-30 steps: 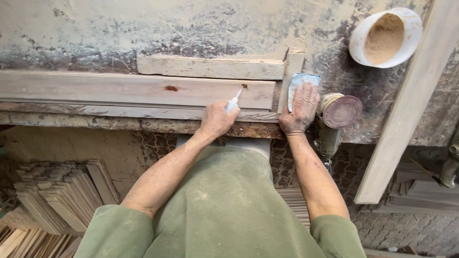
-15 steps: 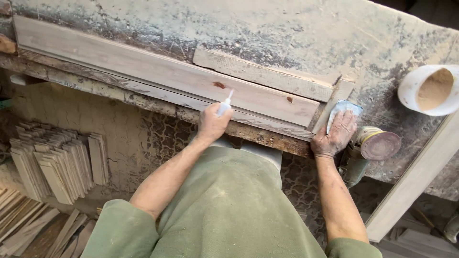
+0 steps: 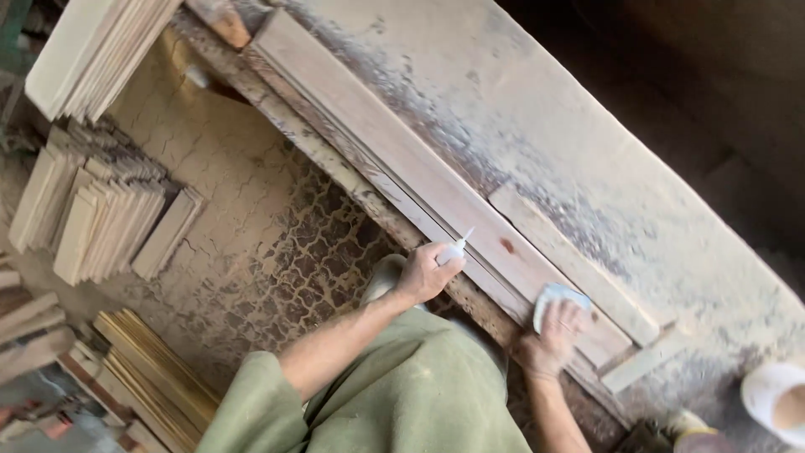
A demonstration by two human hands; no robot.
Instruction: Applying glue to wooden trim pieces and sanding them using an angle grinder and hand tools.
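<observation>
Right hand (image 3: 555, 334) with pale cloth (image 3: 560, 296) shifting onto long board (image 3: 419, 172) on tabletop (image 3: 587, 151); left hand (image 3: 426, 273) clamping small glue bottle (image 3: 453, 250), nozzle nearing red knot (image 3: 506, 246). Bottle light, squeezable; gripping at body.

Long board (image 3: 402, 159) lies along the workbench (image 3: 587, 143) near edge. Shorter strip (image 3: 570, 260) lies behind it; stacked slats (image 3: 92, 210) on the floor, left.

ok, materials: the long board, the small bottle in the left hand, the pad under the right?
Long board: bare, unfinished wood, judging by its pale grain and a reddish knot. Small bottle in the left hand: probably white plastic with a thin nozzle. Pad under the right hand: pale bluish, perhaps cloth or abrasive sheet; too blurred to tell.
</observation>
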